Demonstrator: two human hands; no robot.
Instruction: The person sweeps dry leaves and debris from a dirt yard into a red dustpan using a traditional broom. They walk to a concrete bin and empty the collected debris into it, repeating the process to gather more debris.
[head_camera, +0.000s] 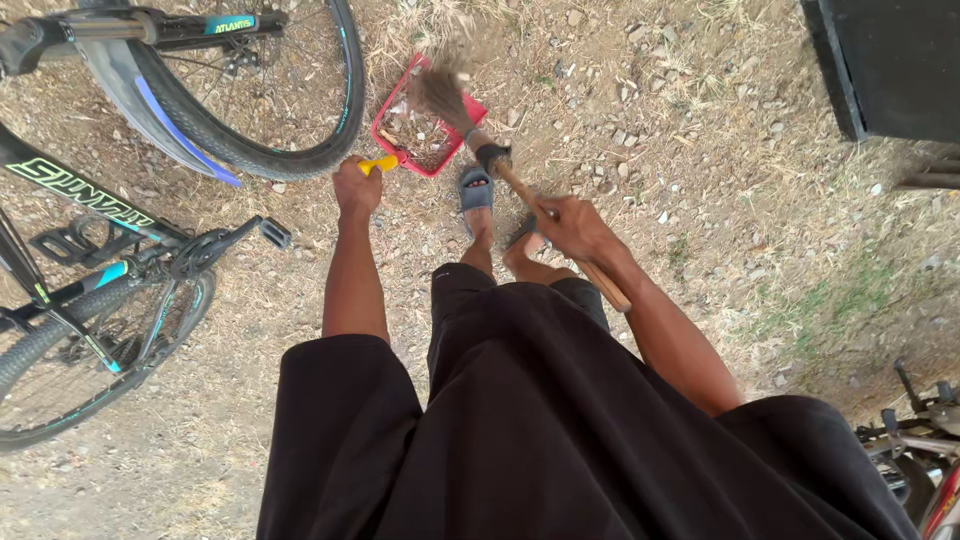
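Over dusty ground, left hand (357, 187) grips dustpan (425, 120); right hand (572, 225) angles broom (500, 160).

Counted items: one red dustpan (425, 125) with one yellow handle (379, 163), upper centre; one broom (480, 140) on one wooden shaft, centre; two hands, the left hand (357, 188) and the right hand (572, 226); one black bicycle (120, 215) with two wheels, left side; one grey sandal (476, 187), centre; one dark box (885, 60), upper right corner.
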